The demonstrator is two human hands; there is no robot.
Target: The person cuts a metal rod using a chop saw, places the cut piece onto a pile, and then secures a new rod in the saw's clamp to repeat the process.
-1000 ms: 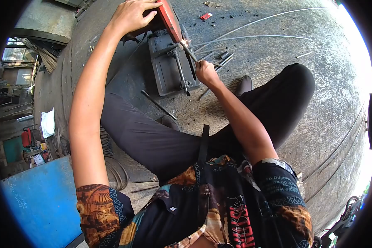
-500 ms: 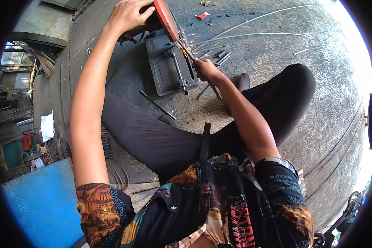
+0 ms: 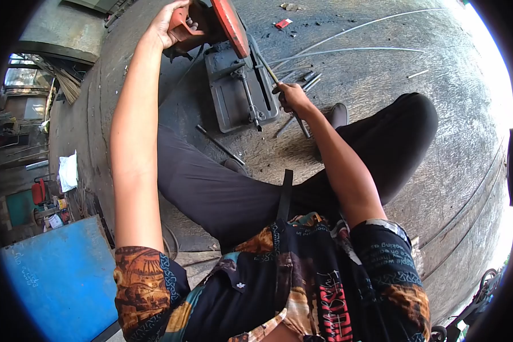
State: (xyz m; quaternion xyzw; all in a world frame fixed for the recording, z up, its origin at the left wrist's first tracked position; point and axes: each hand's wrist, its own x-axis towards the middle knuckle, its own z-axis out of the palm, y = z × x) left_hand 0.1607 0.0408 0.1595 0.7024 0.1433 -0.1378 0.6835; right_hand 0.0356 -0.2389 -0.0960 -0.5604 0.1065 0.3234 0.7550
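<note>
A chop saw stands on the floor, with a red blade guard [image 3: 231, 27] above its grey metal base [image 3: 225, 114]. My left hand [image 3: 164, 28] is closed around the saw's red handle [image 3: 180, 27], at the top of the view. My right hand [image 3: 295, 98] grips a thin metal rod [image 3: 267, 68], whose far end reaches up beside the guard and whose near end sticks out below my fist. A clamp screw [image 3: 246, 97] lies along the base, left of the rod.
Several short metal pieces [image 3: 312, 82] lie right of the saw, and long thin rods [image 3: 359, 48] stretch beyond them. A loose bar [image 3: 219, 145] rests by my foot. Near the top is a red packet [image 3: 283, 24]; a blue panel [image 3: 62, 279] stands lower left.
Sparks at the guard have stopped. My left hand now shows wrapped around the red handle, slightly higher up. My right hand and the rod have shifted a little right.
</note>
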